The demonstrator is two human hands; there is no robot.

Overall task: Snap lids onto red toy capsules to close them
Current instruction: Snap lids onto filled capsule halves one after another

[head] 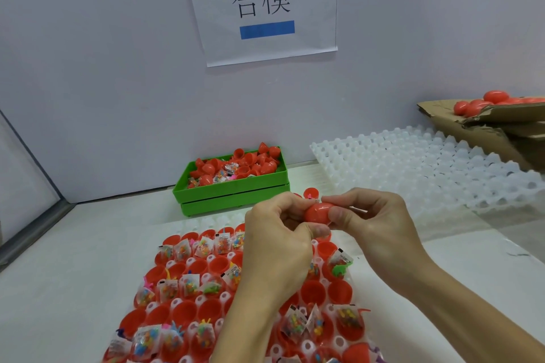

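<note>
A red toy capsule [317, 213] is held between both hands above the near tray. My left hand [277, 242] grips its left part, fingers curled round it. My right hand [374, 221] pinches the right end with thumb and fingers. Under the hands lies a white dimpled tray [224, 267] filled with several open red capsule halves [184, 314], many holding small bagged toys [147, 339]. Part of the tray is hidden by my forearms.
A green bin [233, 190] of loose red lids and bagged toys stands behind the tray. A stack of bare white trays [427, 168] lies at the right. A cardboard box [486, 121] with closed red capsules sits at the far right. A paper sign [262, 6] hangs on the wall.
</note>
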